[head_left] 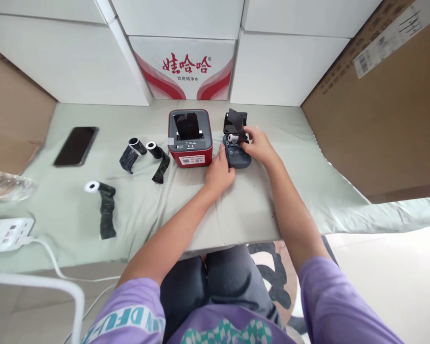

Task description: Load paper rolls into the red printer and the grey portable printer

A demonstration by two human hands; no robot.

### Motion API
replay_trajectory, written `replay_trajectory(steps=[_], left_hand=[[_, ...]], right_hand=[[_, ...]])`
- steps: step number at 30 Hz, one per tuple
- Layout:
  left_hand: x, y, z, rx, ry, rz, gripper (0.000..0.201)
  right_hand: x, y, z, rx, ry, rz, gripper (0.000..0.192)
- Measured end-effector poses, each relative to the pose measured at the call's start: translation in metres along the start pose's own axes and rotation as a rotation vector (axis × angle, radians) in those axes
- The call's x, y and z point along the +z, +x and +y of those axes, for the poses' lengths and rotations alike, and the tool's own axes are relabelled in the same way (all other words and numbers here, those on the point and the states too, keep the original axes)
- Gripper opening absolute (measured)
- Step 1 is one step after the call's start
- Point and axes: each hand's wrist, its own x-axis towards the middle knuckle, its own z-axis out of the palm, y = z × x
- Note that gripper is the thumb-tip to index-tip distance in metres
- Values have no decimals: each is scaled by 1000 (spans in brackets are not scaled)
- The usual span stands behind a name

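Observation:
A small dark blue-grey label printer sits on the grey-green cloth with its lid swung up. My left hand rests against the printer's left front side and steadies it. My right hand reaches over the open bay, its fingers on a small paper roll with a black strip rising from it. Just to the left stands a red and dark grey printer.
Three paper rolls with black strips lie to the left, past them a black phone. A white power strip and a plastic bottle sit at the left edge. White cartons and brown cardboard wall the table.

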Motion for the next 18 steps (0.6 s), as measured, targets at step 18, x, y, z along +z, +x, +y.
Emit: replay_trajectory(steps=[18], left_hand=[[-2,2,5,-37,19,-37,86]], right_hand=[[17,5,1,-48,-146,69,24]])
